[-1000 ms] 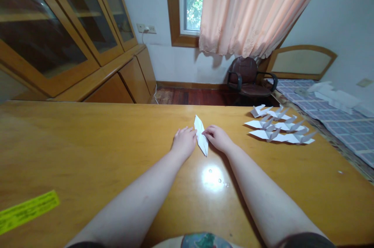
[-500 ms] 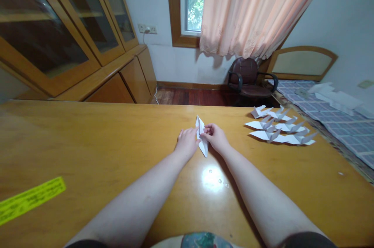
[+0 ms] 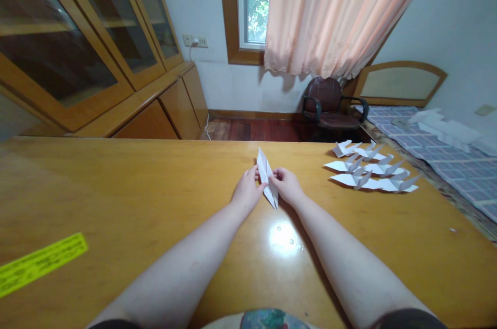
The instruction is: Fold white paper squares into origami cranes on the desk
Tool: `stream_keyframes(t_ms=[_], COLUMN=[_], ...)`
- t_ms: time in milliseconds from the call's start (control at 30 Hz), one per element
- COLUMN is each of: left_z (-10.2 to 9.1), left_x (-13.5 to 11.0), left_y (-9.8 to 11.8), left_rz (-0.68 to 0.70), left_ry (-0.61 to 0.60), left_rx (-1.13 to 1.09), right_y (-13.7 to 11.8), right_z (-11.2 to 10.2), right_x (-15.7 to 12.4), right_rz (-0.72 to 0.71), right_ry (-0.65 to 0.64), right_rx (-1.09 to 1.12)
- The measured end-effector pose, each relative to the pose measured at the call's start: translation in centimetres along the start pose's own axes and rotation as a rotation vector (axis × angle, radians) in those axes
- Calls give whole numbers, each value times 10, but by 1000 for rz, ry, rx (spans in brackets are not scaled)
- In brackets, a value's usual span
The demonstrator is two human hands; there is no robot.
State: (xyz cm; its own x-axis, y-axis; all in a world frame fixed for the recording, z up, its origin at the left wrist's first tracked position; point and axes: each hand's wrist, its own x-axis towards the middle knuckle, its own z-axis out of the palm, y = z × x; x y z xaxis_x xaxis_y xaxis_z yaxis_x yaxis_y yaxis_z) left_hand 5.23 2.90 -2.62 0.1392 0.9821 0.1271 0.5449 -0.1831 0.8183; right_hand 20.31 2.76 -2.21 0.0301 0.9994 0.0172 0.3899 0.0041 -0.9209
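Note:
Between my hands is a folded white paper (image 3: 264, 166), a long narrow diamond with a crease down its middle and pointed ends. My left hand (image 3: 248, 184) grips its left edge, with the thumb on the lower half. From the right, my right hand (image 3: 285, 183) pinches the opposite edge near the middle. The fingertips behind the paper are partly hidden. Off to the right stand several folded white paper cranes (image 3: 353, 180), grouped in rows with their wings spread.
The wooden table (image 3: 155, 189) carries a yellow printed strip (image 3: 42, 264) at the left. Beyond its far edge are a wooden cabinet (image 3: 151, 117) and a brown armchair (image 3: 330, 104). A bed (image 3: 446, 148) with white papers on it lies at the right.
My left fingers have moved from lying over the paper to gripping its left edge. The paper shows more of its face, and its upper tip sits slightly farther away.

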Motion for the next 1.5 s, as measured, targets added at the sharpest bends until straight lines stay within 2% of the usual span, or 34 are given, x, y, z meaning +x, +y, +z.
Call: stream_keyframes(t_ms=[133, 300, 433, 767, 967, 1100, 1267, 1367, 1500], left_z=[1, 3, 6, 1, -4, -4, -4, -5, -3], left_x=[1, -1, -1, -1, -1, -1, -2, -3, -4], left_y=[2, 4, 2, 11, 17, 17, 16, 16, 14], left_rz=[-34, -60, -32, -81, -101, -111, -85, -27, 16], left_ry=[18, 35, -7, 8, -13, -33, -48, -24, 84], left_rx=[-246, -342, -439, -483, -552, -590, -545, -436, -321], right_y=[-2, -5, -6, -10, -8, -5, -9, -14, -18], right_z=[0, -1, -1, -4, -3, -2, -3, -4, -4], right_x=[-1, -4, -5, -8, -7, -6, -9, -12, -15], right_rz=[22, 8, -15, -103, -83, -84, -142, -158, -155], right_ry=[-27, 42, 72, 16, 87, 90, 8, 2, 22], right_rx=[73, -39, -116, -44, -40, -23, 65, 12, -24])
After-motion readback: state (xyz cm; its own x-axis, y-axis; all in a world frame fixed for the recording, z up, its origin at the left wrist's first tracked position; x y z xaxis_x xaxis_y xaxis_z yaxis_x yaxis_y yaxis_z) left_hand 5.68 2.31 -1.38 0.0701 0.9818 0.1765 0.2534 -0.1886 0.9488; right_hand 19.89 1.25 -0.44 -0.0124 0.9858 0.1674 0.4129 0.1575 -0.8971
